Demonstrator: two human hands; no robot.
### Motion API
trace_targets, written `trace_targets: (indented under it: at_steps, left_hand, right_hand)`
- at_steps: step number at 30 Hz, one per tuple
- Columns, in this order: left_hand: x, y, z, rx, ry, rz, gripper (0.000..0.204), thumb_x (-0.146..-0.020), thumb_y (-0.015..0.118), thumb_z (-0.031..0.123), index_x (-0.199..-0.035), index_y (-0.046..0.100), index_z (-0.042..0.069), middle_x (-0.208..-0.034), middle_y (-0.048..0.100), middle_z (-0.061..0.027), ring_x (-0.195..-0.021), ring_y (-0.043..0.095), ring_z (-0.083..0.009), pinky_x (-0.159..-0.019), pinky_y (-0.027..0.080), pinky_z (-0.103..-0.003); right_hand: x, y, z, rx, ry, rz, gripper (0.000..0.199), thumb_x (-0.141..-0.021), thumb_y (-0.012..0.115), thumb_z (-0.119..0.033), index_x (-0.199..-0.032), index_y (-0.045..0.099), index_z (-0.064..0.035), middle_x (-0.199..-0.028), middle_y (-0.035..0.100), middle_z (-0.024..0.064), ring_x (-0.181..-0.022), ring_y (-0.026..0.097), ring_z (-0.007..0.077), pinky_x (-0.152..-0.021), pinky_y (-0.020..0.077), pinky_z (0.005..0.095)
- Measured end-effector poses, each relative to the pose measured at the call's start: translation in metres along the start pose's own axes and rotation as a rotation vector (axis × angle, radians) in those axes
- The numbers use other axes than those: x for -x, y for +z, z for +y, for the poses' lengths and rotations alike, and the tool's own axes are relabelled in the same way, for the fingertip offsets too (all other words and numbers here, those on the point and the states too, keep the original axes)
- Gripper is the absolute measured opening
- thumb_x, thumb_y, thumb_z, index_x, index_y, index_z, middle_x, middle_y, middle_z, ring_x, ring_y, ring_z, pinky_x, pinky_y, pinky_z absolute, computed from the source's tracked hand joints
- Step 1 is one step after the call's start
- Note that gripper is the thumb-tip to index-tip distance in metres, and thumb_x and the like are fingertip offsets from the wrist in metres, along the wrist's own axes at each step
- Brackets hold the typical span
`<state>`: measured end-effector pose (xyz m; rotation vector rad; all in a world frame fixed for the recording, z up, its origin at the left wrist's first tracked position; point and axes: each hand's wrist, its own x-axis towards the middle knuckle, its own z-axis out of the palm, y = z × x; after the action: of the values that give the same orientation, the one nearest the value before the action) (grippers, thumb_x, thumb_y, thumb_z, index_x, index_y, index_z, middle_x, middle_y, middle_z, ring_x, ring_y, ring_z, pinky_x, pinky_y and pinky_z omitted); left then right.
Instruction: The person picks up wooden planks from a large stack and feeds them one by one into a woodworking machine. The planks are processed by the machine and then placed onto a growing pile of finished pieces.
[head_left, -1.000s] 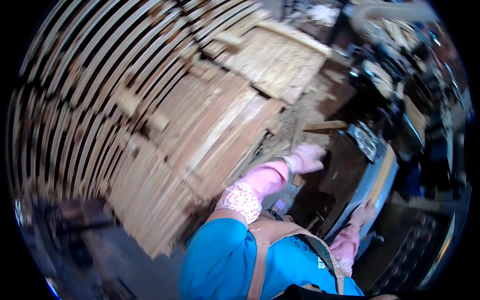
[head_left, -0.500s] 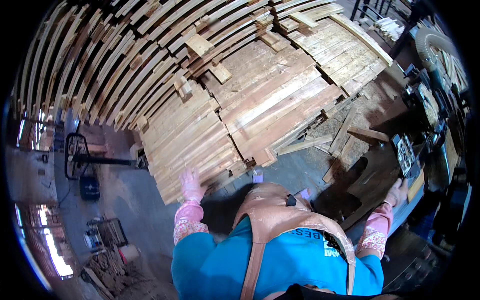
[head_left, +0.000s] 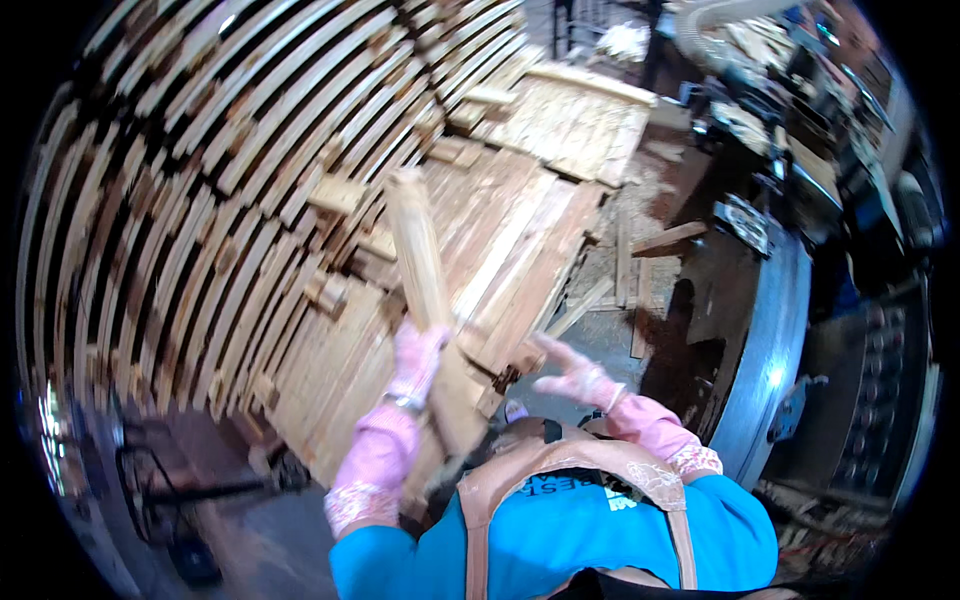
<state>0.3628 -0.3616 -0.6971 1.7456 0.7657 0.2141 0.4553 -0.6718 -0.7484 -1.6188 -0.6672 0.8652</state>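
In my left hand (head_left: 416,358), in a pale pink glove, is a wooden board (head_left: 418,250). The fingers close round its middle; the far end tilts up over the stack and the near end reaches toward my apron (head_left: 590,465). My right hand (head_left: 575,378), also gloved, hovers to the right of the board with fingers spread and nothing in it. Below and beyond both hands lies a stack of flat planks (head_left: 330,370), partly hidden by the held board. Pink sleeves cover both forearms.
Tall rows of stacked timber strips (head_left: 240,150) fill the left and back. On the right stands a machine with a shiny metal table edge (head_left: 765,350). Loose offcuts (head_left: 625,255) and sawdust lie between stack and machine. A pallet jack handle (head_left: 130,480) shows at lower left.
My left hand, before resting on the plank stack, now holds a board raised off it. My right hand has left the machine's edge and come toward the middle. The view has swung right.
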Motion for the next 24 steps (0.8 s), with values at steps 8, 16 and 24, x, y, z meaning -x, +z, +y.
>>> trace_targets:
  at_steps: [8, 16, 24]
  left_hand:
    - [0.010, 0.264, 0.121, 0.770, -0.061, -0.816, 0.036, -0.096, 0.074, 0.018, -0.126, 0.063, 0.003, -0.109, 0.068, -0.0041, -0.096, 0.066, -0.0143, -0.085, 0.054, -0.030]
    - [0.028, 0.311, 0.002, 0.321, -0.347, -0.783, 0.019, -0.099, 0.065, 0.023, -0.112, 0.066, 0.010, -0.077, 0.061, 0.0014, -0.060, 0.055, -0.0115, -0.053, 0.042, -0.025]
    - [0.002, 0.319, -0.031, 0.143, -0.137, -0.493, 0.071, -0.097, 0.070, 0.026, -0.155, 0.044, -0.006, -0.121, 0.070, -0.0125, -0.100, 0.066, -0.0213, -0.088, 0.053, -0.033]
  right_hand:
    - [0.107, -0.068, 0.032, 0.470, -0.033, 1.062, 0.097, -0.072, 0.094, -0.033, -0.153, 0.050, -0.0025, -0.137, 0.060, 0.0214, -0.130, 0.059, 0.0355, -0.113, 0.0463, 0.0436]
    - [0.300, -0.126, 0.098, 0.707, 0.964, 1.462, 0.084, -0.080, 0.085, -0.032, -0.153, 0.047, -0.0156, -0.134, 0.057, 0.0159, -0.124, 0.053, 0.0409, -0.108, 0.0436, 0.0490]
    - [0.224, -0.374, 0.144, 1.018, 0.788, 1.734, 0.073, -0.090, 0.074, -0.048, -0.152, 0.048, -0.0183, -0.142, 0.054, 0.0122, -0.127, 0.054, 0.0362, -0.106, 0.0462, 0.0466]
